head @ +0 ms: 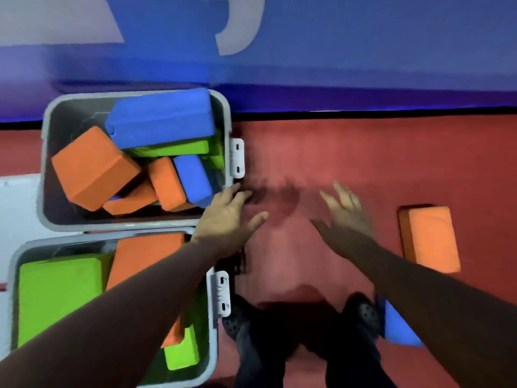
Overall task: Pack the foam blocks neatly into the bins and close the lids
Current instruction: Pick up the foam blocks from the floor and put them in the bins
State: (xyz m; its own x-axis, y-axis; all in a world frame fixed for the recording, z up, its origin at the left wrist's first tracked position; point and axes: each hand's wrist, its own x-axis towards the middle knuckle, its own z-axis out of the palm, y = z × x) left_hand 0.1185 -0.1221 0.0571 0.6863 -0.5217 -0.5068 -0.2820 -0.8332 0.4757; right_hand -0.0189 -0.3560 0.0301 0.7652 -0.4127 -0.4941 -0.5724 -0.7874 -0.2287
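Two bins sit side by side on the red floor (349, 152), both uncovered and part-filled. Far bin (47, 130): blue, orange and green blocks lie jumbled and tilted, not packed flat. Near bin (210, 345): a large green block (58, 298) and an orange one lie flatter.

Left hand (226, 217) hovers by the far bin's near right corner, fingers spread, holding nothing. Right hand (347, 214) hangs right of that bin, fingers released, blurred.

Step in hand, by judgement: loading, between blocks. An orange block (430, 239) lies loose well right of the far bin; a blue block (400, 329) lies by the feet. The next move calls for fetching these, then squaring the jumbled stack before lids close.
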